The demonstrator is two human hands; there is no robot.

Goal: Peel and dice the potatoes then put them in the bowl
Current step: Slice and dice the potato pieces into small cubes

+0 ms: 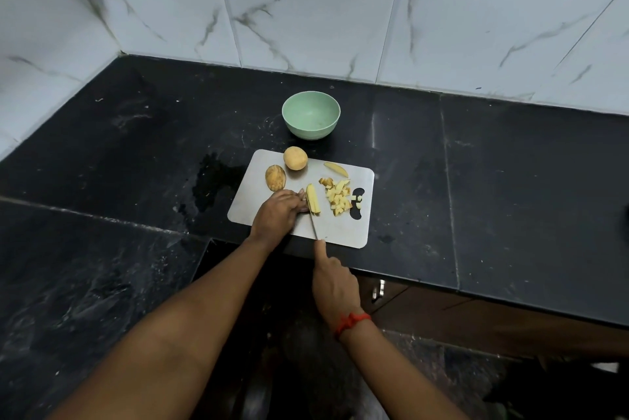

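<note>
Right hand (pixel 335 287) grips one knife (pixel 313 223); two whole potatoes (pixel 295 158), one bowl (pixel 310 113).

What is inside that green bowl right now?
Nothing that I can see: the green bowl looks empty, its bare floor in view. Its near inner wall is hidden behind its own rim. The diced potato pieces lie on the cutting board.

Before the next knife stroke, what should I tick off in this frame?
1. Left hand holds the potato strips: ok.
2. Right hand grips the knife, blade at the strips: ok.
3. Left hand clear of the blade: cannot tell.
4. Diced pile apart from the strips: ok.
5. Bowl empty, behind the cutting board: ok.
</note>
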